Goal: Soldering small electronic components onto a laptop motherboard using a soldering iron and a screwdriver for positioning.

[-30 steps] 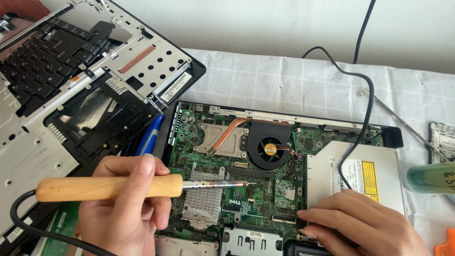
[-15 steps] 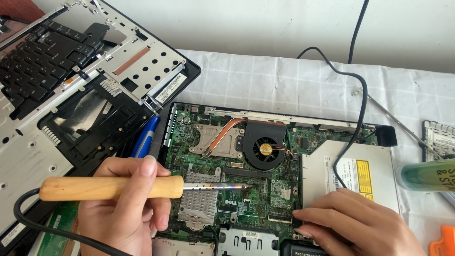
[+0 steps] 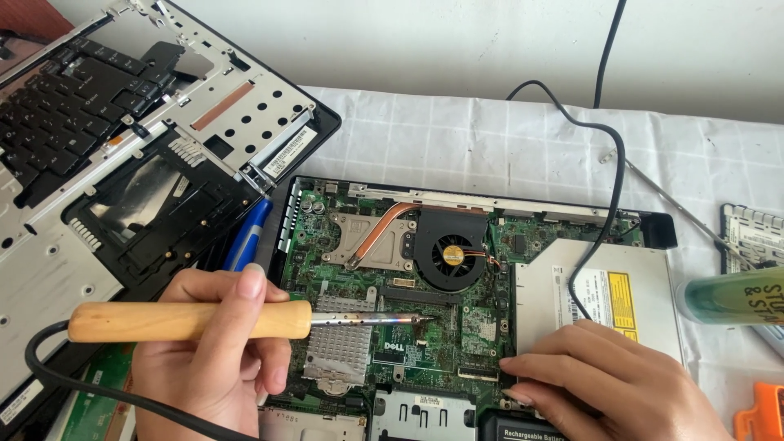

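We are gripping the soldering iron [image 3: 245, 320] in our left hand [image 3: 214, 353], fingers wrapped around its wooden handle [image 3: 184, 321] near the metal collar, thumb lying over the top. The iron is lying nearly level above the open laptop motherboard [image 3: 425, 327], which is sitting near the front edge of the counter [image 3: 457, 139], and its tip [image 3: 423, 318] is hovering just above the green board, right of the finned heatsink [image 3: 339, 347] and below the round cooling fan [image 3: 447, 257]. We are judging the iron light and stiff, with a dry wooden handle that should not slip; the handle is the only sound place to hold it, since the perforated shaft and tip are likely hot. Its black cord [image 3: 90, 384] is trailing off the rear of the handle and may tug. Our right hand [image 3: 608, 388] is holding nothing, resting flat with fingertips [image 3: 513, 366] pressing the board's edge beside the silver optical drive [image 3: 600, 298]. The board looks thin and fragile, so we are steadying it by its edge.
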